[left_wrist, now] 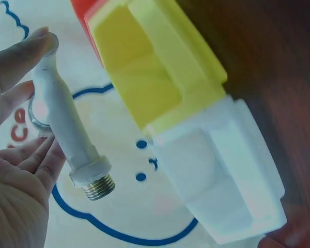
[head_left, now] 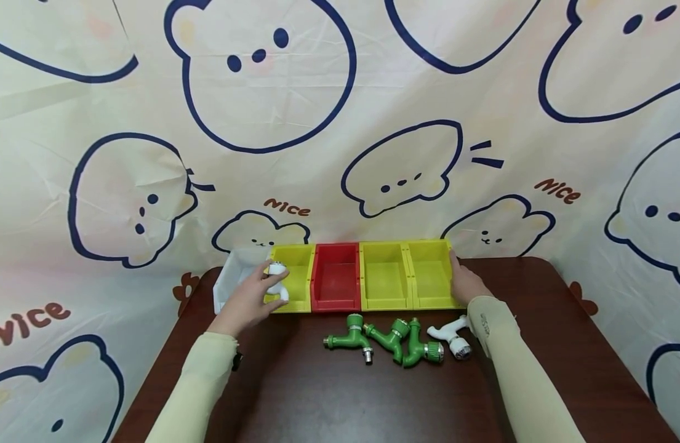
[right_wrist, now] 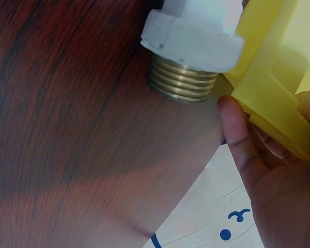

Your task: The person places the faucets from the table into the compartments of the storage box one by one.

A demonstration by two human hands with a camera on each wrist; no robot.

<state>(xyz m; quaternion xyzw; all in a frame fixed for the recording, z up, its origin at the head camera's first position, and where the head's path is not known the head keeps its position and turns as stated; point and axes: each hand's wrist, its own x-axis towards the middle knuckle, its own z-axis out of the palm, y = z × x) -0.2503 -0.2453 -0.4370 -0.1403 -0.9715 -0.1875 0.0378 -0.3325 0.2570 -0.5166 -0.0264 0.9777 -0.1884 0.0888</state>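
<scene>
Left hand [head_left: 251, 298] pinches a white tap [left_wrist: 64, 111] at centre left

Thumb and fingers are partly spread, closed on the tap's ends; in the head view it overlaps the first yellow bin [head_left: 300, 274], and the left wrist view shows it apart from the bins.

Five bins form a row across mid-frame: white bin [head_left: 224, 289], that yellow one, red bin [head_left: 336, 277], then inner yellow bin [head_left: 385, 277] and end yellow bin [head_left: 431, 277]. Bare floors show in the red and the two right-hand yellow ones. Right hand [head_left: 466, 284] grips the end bin's outer wall, fingers curled behind it.

Fingers hide the held tap's middle and part of the white bin's inside, which looks washed out in the left wrist view. At right of centre, the right sleeve [head_left: 511, 351] partly covers a second white tap [head_left: 455, 341]; its threaded end is cut off atop the right wrist view.

Three green taps [head_left: 351, 338] lie just below the bins. Table [head_left: 317, 400] surface stretches from there to the bottom edge; its back corners show at either end of the row.
</scene>
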